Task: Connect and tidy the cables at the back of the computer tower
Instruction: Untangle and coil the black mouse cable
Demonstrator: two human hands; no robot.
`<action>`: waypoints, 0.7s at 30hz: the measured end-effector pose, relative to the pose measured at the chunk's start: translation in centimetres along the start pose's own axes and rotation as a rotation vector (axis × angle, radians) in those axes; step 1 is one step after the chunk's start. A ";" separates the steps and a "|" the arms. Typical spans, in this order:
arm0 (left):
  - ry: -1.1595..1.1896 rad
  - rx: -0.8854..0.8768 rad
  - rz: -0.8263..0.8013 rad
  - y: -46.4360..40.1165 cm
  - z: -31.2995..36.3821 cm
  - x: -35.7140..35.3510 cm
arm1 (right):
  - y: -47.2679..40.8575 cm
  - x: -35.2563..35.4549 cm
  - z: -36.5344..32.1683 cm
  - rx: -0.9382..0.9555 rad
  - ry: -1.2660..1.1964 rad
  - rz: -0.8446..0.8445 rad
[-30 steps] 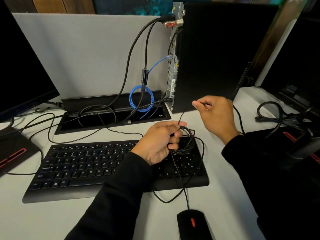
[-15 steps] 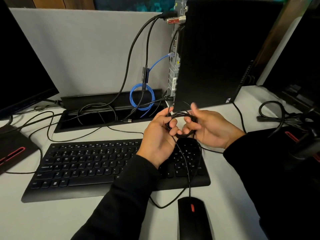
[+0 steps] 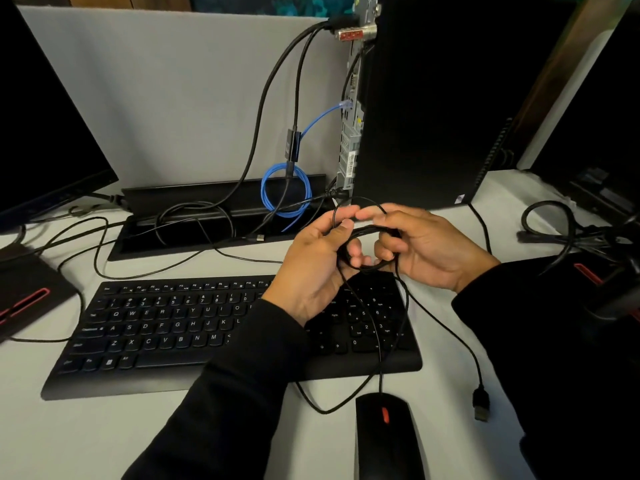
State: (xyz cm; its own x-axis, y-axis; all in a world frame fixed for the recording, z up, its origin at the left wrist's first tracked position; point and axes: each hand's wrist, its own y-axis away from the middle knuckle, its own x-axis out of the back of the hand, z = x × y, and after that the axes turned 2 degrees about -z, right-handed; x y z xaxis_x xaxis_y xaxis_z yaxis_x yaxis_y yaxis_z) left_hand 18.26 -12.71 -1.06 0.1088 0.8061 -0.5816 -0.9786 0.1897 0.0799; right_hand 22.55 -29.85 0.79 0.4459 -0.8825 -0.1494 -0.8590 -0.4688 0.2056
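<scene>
Both hands are now meeting over the keyboard's [image 3: 221, 327] number pad, where a second ago the right hand [image 3: 426, 251] was stretched out toward the computer tower [image 3: 433, 98], drawing out a length of the mouse cable [image 3: 367, 268]. That length is now gathered into the coil, so the slack is shrinking and the tidying part of the job seems to be moving along.

The left hand [image 3: 318, 265] is curling around one side of the small black coil, thumb and forefinger pinching a strand at the top. The right hand is gripping the opposite side, its fingers hooked through the loops. Neither hand is open; both are clamped on the bundle, nearly touching each other.

From the coil one strand is running down to the black mouse [image 3: 384, 431] on the tabletop [image 3: 104, 427], and another is trailing right to a loose USB plug [image 3: 481, 407], not yet connected. The tower is standing upright just behind the hands, with black leads and a blue network cable [image 3: 284, 192] already hanging from its back panel.
</scene>
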 end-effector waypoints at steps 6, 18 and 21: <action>-0.018 0.009 0.055 -0.8 -0.2 0.0 | -0.3 0.5 0.5 0.108 0.088 0.007; 0.087 -0.117 0.296 -1.6 -1.4 -0.9 | -0.1 1.5 0.0 0.235 0.349 0.043; 0.089 -0.094 0.319 -1.7 -1.6 -0.7 | 0.1 2.9 -0.5 0.226 0.635 0.131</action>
State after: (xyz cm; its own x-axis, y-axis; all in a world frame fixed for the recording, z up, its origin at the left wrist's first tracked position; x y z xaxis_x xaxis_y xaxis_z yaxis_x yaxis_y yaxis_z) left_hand 19.58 -14.49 -2.12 -0.2173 0.7639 -0.6077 -0.9730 -0.1201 0.1969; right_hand 23.87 -32.44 0.88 0.3369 -0.8139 0.4733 -0.9164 -0.3988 -0.0335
